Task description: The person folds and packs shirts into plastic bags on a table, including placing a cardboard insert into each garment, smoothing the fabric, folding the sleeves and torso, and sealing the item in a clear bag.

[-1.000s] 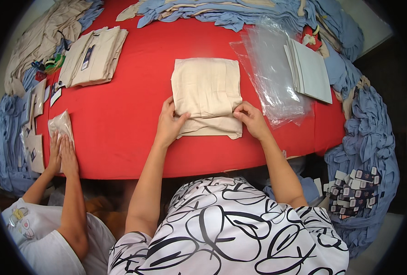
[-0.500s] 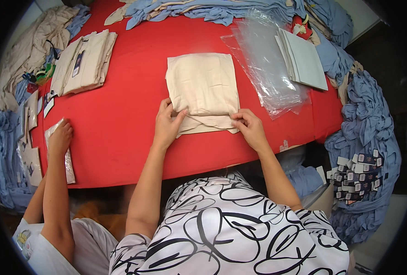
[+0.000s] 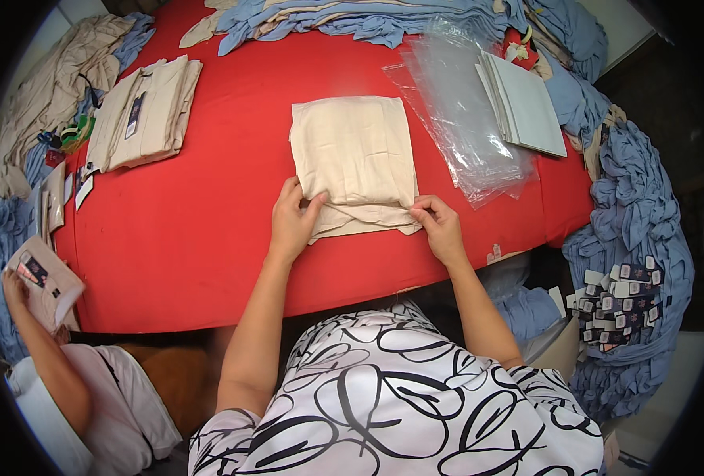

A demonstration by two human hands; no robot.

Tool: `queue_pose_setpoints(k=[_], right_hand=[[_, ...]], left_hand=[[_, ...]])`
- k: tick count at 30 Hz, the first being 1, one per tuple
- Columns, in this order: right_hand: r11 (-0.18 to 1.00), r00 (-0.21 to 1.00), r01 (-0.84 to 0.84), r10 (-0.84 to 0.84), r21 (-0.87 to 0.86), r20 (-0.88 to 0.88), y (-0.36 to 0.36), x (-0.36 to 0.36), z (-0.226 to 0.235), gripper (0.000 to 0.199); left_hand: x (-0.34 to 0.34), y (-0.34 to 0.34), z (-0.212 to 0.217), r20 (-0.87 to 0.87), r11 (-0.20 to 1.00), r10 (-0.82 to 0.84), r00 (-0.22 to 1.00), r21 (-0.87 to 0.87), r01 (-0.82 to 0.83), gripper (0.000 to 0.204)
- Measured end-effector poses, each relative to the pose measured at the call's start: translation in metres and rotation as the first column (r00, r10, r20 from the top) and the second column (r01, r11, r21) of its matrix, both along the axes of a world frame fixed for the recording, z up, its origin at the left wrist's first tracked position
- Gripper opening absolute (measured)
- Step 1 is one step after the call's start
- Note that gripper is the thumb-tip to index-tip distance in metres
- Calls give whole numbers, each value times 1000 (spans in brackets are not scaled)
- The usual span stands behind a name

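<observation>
A cream folded garment (image 3: 355, 151) lies flat on the red-covered table in front of me. Its near edge is turned in a band of layers with a loose, slightly wavy fold. My left hand (image 3: 292, 220) grips the near left corner, thumb on top of the cloth and fingers at its side. At the near right corner, my right hand (image 3: 441, 228) pinches the fold between thumb and fingers. The fabric beneath the fingertips is hidden.
Cream folded garments (image 3: 147, 115) with a dark tag are stacked at left. Clear plastic bags (image 3: 463, 119) and white boards (image 3: 526, 103) lie at right. Blue garments (image 3: 637, 206) heap along the edges, with dark tags (image 3: 617, 305) among them. A co-worker's hand (image 3: 15, 289) holds a packed garment (image 3: 46, 278).
Both my hands and the garment's near edge have shifted slightly right and nearer, still gripped. At left, the co-worker has lifted the packed garment off the table edge and moved it left.
</observation>
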State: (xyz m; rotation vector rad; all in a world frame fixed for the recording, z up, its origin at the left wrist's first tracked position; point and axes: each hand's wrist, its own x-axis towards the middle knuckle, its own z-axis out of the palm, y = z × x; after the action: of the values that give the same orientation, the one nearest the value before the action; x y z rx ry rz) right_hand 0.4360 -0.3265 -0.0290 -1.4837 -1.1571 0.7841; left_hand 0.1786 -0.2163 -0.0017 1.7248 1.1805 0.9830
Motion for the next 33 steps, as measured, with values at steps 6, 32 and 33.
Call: queue_pose_setpoints(k=[6, 32, 33], right_hand=[[997, 996, -64, 67, -46, 56, 4, 1, 8, 10], [985, 989, -146, 144, -97, -23, 7, 3, 16, 7], [986, 991, -133, 132, -98, -10, 7, 3, 16, 7]], left_hand=[[-4, -5, 32, -425, 953, 104, 899, 302, 33, 23], [-13, -30, -21, 126, 968, 46, 991, -250, -13, 28], [-15, -30, -20, 76, 966, 54, 996, -257, -33, 28]])
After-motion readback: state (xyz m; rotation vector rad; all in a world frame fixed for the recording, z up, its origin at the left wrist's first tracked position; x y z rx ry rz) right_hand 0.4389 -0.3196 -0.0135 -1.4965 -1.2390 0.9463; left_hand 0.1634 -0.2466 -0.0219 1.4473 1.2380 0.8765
